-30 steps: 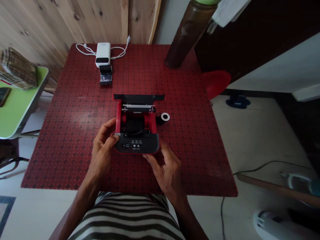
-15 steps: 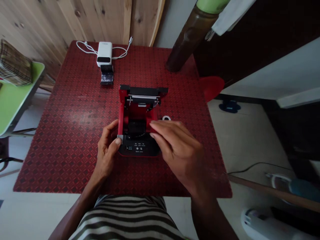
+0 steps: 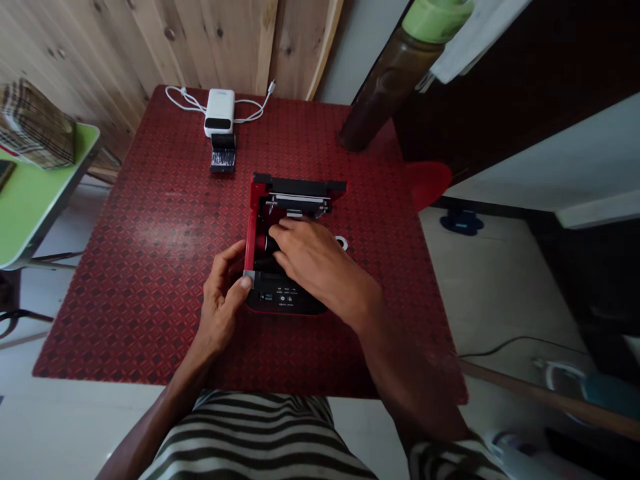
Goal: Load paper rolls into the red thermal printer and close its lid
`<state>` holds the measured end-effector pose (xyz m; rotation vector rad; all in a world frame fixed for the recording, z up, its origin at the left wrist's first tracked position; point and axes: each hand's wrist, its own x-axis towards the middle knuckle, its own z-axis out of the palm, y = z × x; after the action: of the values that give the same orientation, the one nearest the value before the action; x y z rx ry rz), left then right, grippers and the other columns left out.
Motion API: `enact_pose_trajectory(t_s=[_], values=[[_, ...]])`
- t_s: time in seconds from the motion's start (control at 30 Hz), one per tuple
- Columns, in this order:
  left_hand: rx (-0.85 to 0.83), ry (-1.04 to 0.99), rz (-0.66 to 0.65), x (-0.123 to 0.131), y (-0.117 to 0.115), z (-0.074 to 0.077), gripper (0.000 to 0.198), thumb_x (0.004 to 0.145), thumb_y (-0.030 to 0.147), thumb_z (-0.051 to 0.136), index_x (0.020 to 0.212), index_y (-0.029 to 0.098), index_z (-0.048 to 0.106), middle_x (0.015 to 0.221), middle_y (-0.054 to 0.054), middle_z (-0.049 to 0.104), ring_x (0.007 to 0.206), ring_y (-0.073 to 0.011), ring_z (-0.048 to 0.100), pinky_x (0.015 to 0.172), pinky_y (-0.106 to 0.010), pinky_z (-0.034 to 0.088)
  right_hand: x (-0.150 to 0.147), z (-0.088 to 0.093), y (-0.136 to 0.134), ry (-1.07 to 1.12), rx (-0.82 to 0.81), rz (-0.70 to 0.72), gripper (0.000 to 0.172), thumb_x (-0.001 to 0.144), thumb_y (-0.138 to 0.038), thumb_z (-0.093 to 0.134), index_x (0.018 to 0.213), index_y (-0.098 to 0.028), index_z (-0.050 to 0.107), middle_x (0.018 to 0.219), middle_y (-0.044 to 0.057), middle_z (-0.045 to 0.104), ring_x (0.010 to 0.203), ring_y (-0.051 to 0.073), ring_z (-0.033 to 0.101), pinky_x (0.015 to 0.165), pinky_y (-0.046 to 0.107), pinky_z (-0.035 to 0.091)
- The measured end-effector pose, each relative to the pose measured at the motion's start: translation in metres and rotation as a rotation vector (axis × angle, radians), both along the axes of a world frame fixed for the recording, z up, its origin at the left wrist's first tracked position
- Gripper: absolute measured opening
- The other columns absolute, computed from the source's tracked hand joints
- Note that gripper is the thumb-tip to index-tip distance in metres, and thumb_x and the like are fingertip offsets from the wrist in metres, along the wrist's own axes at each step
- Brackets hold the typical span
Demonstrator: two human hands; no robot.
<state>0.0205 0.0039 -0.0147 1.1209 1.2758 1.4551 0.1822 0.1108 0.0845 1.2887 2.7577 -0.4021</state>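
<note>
A red-and-black label printer (image 3: 287,303) stands on the table with its lid (image 3: 300,187) raised. My left hand (image 3: 223,293) grips its left side, thumb on the grey front corner and fingers along the outer wall. My right hand (image 3: 320,263) reaches over the open compartment from the right. Its fingers are bent around a black roll (image 3: 271,244) inside, most of which the hand covers. Just right of the printer lies a white ring-shaped piece (image 3: 342,243), partly behind my right hand.
A white power bank (image 3: 220,107) with a white cable lies at the back left, beside a small black shiny strip (image 3: 223,155). A tall brown bottle (image 3: 375,93) with a green lid stands at the back right. The patterned red table (image 3: 125,287) ends near my body.
My right hand has moved left from the printer's right wall into the compartment, over the black roll. My left hand keeps its grip. The whole view has shifted slightly.
</note>
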Motion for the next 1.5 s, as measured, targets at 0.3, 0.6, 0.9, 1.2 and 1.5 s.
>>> enact_pose_trajectory(t_s=[0.3, 0.6, 0.9, 1.2, 1.5], values=[[-0.022, -0.023, -0.008, -0.002, -0.001, -0.003, 0.056, 0.108, 0.053, 0.076, 0.157, 0.029, 0.072, 0.151, -0.009, 0.079, 0.128, -0.0303, 0.079, 0.105, -0.045, 0.064, 0.083, 0.014, -0.068, 0.646, 0.344, -0.249, 0.020, 0.106, -0.018, 0.077, 0.125, -0.025, 0.079, 0.116, 0.006, 0.088, 0.106, 0.026, 0.083, 0.100, 0.044, 0.066], [-0.016, 0.035, 0.040, -0.002, 0.002, -0.001, 0.055, 0.105, 0.056, 0.077, 0.151, 0.026, 0.077, 0.146, -0.009, 0.082, 0.128, -0.0315, 0.079, 0.104, -0.043, 0.064, 0.130, -0.085, -0.097, 0.785, -0.077, -0.673, 0.024, 0.097, -0.031, 0.077, 0.120, -0.028, 0.083, 0.111, 0.006, 0.088, 0.092, 0.025, 0.080, 0.081, 0.040, 0.064], [-0.002, 0.027, 0.043, -0.005, 0.001, -0.011, 0.055, 0.106, 0.057, 0.075, 0.153, 0.029, 0.077, 0.149, -0.007, 0.080, 0.134, -0.0307, 0.076, 0.112, -0.042, 0.060, 0.131, -0.092, -0.097, 0.757, -0.201, -0.580, 0.045, 0.095, -0.031, 0.076, 0.139, -0.029, 0.081, 0.136, 0.009, 0.087, 0.119, 0.030, 0.083, 0.109, 0.050, 0.067], [-0.046, 0.109, 0.063, -0.006, -0.001, -0.009, 0.062, 0.104, 0.060, 0.073, 0.156, 0.027, 0.073, 0.155, -0.010, 0.076, 0.145, -0.0368, 0.069, 0.122, -0.053, 0.056, 0.157, -0.070, -0.054, 0.861, -0.183, -0.699, 0.036, 0.100, -0.045, 0.080, 0.132, -0.029, 0.082, 0.131, 0.010, 0.087, 0.105, 0.026, 0.083, 0.096, 0.046, 0.069], [-0.052, 0.059, 0.049, -0.002, 0.000, -0.001, 0.058, 0.104, 0.057, 0.075, 0.153, 0.027, 0.075, 0.147, -0.009, 0.081, 0.129, -0.0331, 0.078, 0.106, -0.047, 0.065, 0.118, -0.106, -0.006, 0.814, -0.036, -0.643, 0.022, 0.092, -0.036, 0.080, 0.110, -0.025, 0.074, 0.111, 0.008, 0.084, 0.104, 0.029, 0.079, 0.098, 0.050, 0.063]])
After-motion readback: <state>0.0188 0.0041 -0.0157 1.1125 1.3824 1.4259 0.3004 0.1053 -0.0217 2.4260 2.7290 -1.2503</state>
